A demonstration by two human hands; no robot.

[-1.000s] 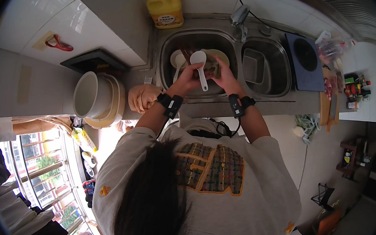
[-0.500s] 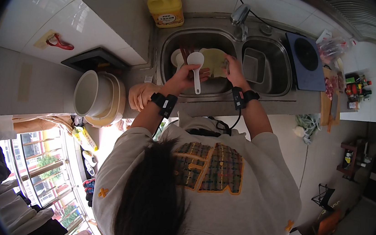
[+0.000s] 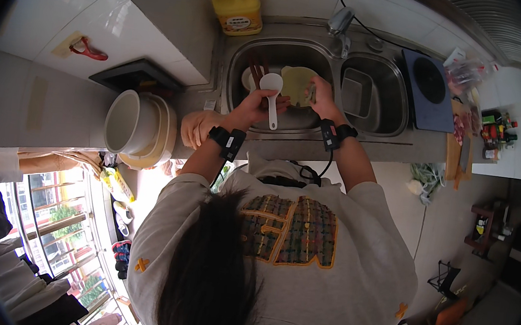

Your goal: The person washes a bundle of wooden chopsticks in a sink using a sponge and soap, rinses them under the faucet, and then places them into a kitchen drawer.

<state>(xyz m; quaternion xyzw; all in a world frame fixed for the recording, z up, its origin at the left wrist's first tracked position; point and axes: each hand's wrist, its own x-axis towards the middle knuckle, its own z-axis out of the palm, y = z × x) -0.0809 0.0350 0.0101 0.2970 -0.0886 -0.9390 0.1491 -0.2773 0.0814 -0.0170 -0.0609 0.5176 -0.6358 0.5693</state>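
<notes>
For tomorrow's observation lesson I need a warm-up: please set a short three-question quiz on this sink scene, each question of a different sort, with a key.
1. True or false: the left hand holds a white ladle over the left sink basin.
2. Multiple choice: what does the right hand grip? A) a pale yellow-green plate B) a red mug C) a black kettle
3. Fill in: the yellow jug stands on the counter behind the ______ basin.

Key: 1 true; 2 A; 3 left.
</notes>
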